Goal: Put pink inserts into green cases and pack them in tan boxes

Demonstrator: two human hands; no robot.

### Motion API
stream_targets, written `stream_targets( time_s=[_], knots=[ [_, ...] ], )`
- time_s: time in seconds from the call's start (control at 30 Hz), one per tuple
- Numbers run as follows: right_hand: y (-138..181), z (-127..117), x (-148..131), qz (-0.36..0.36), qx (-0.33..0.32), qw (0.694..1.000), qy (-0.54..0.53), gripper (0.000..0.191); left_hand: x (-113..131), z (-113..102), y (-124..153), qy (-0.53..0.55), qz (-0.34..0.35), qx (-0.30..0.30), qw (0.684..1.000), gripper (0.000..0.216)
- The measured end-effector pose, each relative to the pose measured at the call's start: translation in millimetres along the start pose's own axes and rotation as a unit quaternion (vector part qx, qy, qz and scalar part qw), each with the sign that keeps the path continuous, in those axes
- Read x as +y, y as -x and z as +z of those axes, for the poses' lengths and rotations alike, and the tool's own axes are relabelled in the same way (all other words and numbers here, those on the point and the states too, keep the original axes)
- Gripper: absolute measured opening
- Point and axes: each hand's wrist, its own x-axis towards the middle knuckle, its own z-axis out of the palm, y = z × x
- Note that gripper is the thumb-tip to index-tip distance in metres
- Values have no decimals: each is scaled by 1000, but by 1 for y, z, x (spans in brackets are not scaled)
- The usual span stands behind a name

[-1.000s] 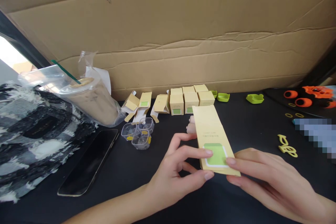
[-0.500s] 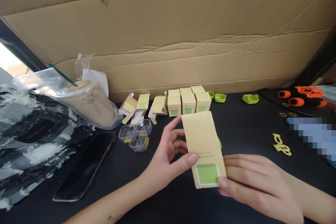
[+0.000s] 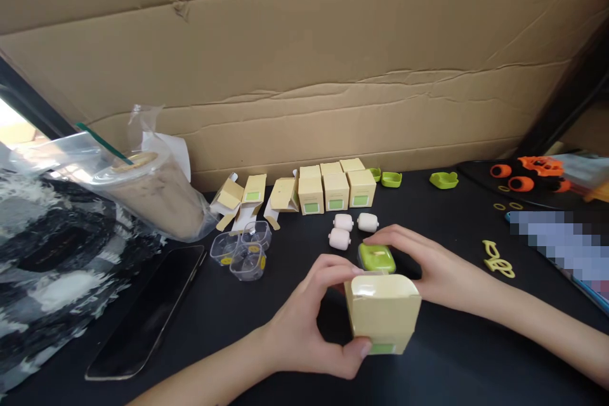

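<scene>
My left hand (image 3: 323, 323) is closed around a small pale-yellow carton (image 3: 384, 314), thumb on the near face and fingers at its far edge. The carton has opened out, its rounded top flap is raised, and a green patch shows low on its front. Just beyond it, a glossy green plastic case (image 3: 377, 258) rests on the black table. My right hand (image 3: 419, 260) has its fingers around the case's far and right sides; the thumb is partly hidden behind the carton. Three small white rollers (image 3: 339, 239) lie past the case.
Closed yellow boxes (image 3: 336, 193) stand in rows at the back, beside unfolded ones (image 3: 284, 195). Clear plastic cups (image 3: 247, 260), a phone (image 3: 147, 311) and a bagged drink (image 3: 157, 190) are left. Green parts (image 3: 444, 180), yellow rings (image 3: 498, 263) and orange-black pieces (image 3: 521, 183) lie right.
The flat carton is now opened into a box and held by my left hand alone. My right hand has let go and moved forward to the green case. The white rollers have come into view.
</scene>
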Motion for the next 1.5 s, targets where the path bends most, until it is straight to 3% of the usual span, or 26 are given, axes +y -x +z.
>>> stream_targets(
  time_s=[0.1,0.2,0.3,0.4,0.53,0.7,0.83,1.03,1.2,1.37,1.5],
  knots=[
    [1,4,5,13,5,999,-46,50,0,1,1,36,-10,4,999,71],
    [-1,2,9,25,15,998,-56,45,-1,3,1,52,3,-1,999,70],
    [-4,-6,7,38,101,990,-92,46,-1,4,1,48,-19,-15,999,68],
    [-4,-15,-5,1,175,971,-162,49,0,5,0,49,-64,-23,996,63],
    [3,-14,-25,-61,130,976,-163,53,0,7,1,43,-78,-17,996,60],
    [17,-9,-37,-99,94,989,-60,59,2,8,2,20,-77,-15,997,55],
    [21,-11,-39,-58,89,994,-8,53,4,6,1,-1,-57,-8,998,56],
    [21,-10,-42,18,80,996,-14,47,4,5,1,-38,-47,-11,998,61],
    [18,-12,-42,19,31,998,-51,42,4,4,0,-37,-39,-15,998,62],
    [14,-14,-44,1,-24,996,-83,14,5,3,-2,-38,-32,-26,998,60],
    [16,-12,-41,-7,-39,997,-69,19,4,3,-1,-46,-47,-30,997,64]
  ],
)
